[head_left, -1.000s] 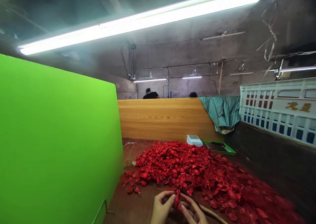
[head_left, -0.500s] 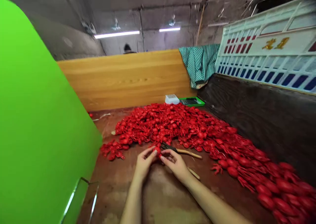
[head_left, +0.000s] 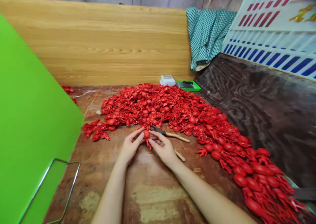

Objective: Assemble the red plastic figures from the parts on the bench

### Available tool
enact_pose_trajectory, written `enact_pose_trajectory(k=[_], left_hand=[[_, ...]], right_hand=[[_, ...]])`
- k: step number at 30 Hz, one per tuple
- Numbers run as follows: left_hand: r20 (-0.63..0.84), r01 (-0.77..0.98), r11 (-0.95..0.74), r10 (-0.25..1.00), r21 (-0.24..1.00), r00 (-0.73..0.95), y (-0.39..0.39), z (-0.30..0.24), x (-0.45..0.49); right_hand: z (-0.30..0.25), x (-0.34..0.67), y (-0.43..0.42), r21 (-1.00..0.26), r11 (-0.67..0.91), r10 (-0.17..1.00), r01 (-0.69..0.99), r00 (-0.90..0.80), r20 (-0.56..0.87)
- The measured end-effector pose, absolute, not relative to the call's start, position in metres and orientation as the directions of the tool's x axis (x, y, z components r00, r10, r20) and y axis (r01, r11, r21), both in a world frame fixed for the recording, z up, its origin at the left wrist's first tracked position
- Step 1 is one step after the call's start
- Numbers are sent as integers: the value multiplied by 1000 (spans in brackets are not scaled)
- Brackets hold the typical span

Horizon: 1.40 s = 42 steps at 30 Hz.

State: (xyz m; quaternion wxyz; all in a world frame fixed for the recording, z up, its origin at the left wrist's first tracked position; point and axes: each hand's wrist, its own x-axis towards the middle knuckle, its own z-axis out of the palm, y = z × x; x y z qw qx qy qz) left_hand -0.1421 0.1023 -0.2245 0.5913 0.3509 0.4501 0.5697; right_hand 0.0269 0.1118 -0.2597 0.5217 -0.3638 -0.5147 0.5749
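Observation:
Between my two hands is a small red plastic piece [head_left: 147, 135] with a rounded body and a finger-like end pointing down. My left hand [head_left: 132, 146] pinches it from the left, thumb and fingers closed. From the right, the fingertips of my right hand [head_left: 162, 147] press on the same piece. Pliers [head_left: 170, 134] with dark jaws and pale brown handles lie on the table just behind and beside my right hand, which hides part of them. Behind my hands spreads a large heap of similar red plastic pieces [head_left: 158, 105].
The heap runs along the right side of the brown table [head_left: 148, 191]. On the left stands a green panel [head_left: 29, 125] with a bent metal wire frame [head_left: 71, 191]. A wooden partition [head_left: 118, 46], checked cloth [head_left: 204, 36], green tray [head_left: 195, 87] and white crate [head_left: 269, 33] are behind.
The view has tilted downward, so more table shows and less ceiling. Both hands stay around the red piece, whose finger-like end now shows below the fingertips.

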Motion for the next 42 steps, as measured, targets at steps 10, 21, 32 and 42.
enact_pose_trajectory(k=[10,21,32,42], left_hand=[[-175,-329,138,981,934,-84,101,-220,-138],[-180,-364,134,979,922,-96,100,-215,-131],[-176,-381,136,982,914,-72,100,-215,-130],[-108,-354,106,994,929,15,89,-216,-129]], right_hand=[[-256,31,108,-973,113,967,-203,-202,155],[-254,37,107,-979,136,963,-154,-212,168],[-251,39,108,-976,94,961,-197,-236,141],[-244,27,85,-919,-144,957,-367,-286,-36]])
